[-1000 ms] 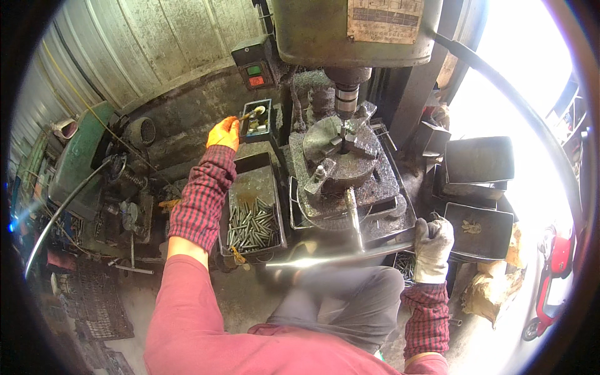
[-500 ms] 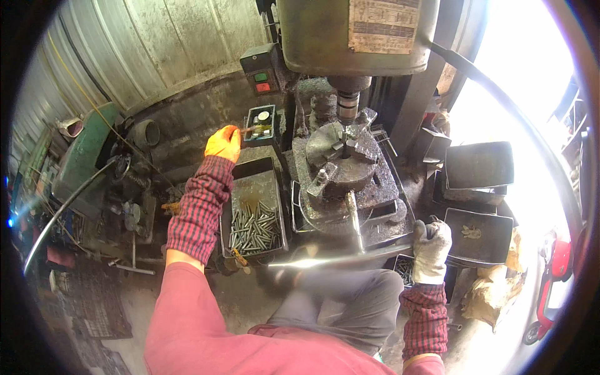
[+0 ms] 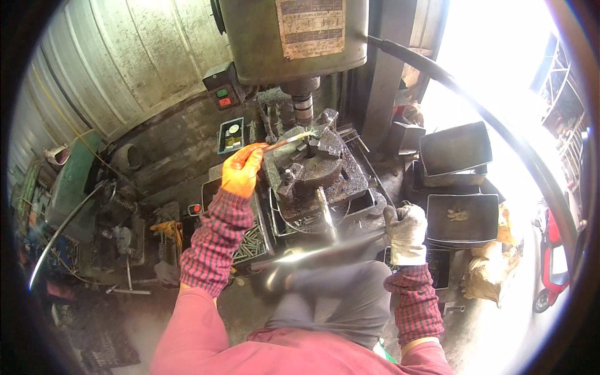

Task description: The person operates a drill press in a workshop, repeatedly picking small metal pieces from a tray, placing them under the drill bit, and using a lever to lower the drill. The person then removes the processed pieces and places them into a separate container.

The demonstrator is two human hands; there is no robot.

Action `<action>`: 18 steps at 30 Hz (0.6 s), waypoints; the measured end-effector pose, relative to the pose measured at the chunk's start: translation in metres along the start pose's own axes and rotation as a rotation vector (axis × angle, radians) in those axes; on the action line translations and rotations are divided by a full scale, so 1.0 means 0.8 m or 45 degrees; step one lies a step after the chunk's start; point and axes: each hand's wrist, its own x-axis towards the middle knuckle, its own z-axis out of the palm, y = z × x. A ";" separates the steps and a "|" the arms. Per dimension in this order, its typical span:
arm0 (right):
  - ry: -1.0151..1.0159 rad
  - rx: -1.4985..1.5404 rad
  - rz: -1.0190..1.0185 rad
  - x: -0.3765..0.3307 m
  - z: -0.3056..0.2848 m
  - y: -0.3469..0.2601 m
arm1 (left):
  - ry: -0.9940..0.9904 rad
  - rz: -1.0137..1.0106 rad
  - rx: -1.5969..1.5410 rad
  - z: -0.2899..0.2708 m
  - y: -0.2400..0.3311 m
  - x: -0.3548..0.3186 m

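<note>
1. The left hand [image 3: 242,170], in an orange glove, is clenched around the near end of a thin metal rod [image 3: 289,143]. The rod's long axis runs from the glove up and to the right, and its bright far tip sits at the jaws of the dark round chuck [image 3: 310,165] on the drill press's greasy surface [image 3: 350,181].
2. The rod's tip lies just below the vertical steel spindle [image 3: 304,107], which hangs from the drab green drill head [image 3: 294,37]. Whether the tip is seated between the chuck jaws or only resting on top of them cannot be told.
3. The right hand [image 3: 406,232], in a dirty white glove, is closed on the end of a long shiny metal lever [image 3: 325,251] that crosses in front of the person's lap. It is well apart from the rod, so the left hand is by far the nearer one to the chuck.
4. A shorter steel handle [image 3: 326,212] sticks out from the chuck towards the person, between the two hands.
5. Containers: a dark rectangular tray [image 3: 250,240] under the left forearm holds many short grey metal pins; a small blue-rimmed box [image 3: 231,134] behind the glove holds a few small parts that are too small to make out. To the right, one black metal tray [image 3: 462,215] holds a little yellowish scrap, and another black tray [image 3: 455,149] behind it looks bare.
</note>
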 end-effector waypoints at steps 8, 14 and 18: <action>-0.063 0.041 0.018 0.001 -0.015 -0.011 | 0.164 0.177 0.237 -0.034 -0.047 0.039; 0.091 0.128 -0.044 -0.001 0.004 -0.002 | 0.544 0.130 0.376 -0.169 -0.107 0.077; 0.188 0.178 -0.103 -0.001 0.006 -0.002 | 0.644 0.055 0.976 -0.198 -0.140 0.107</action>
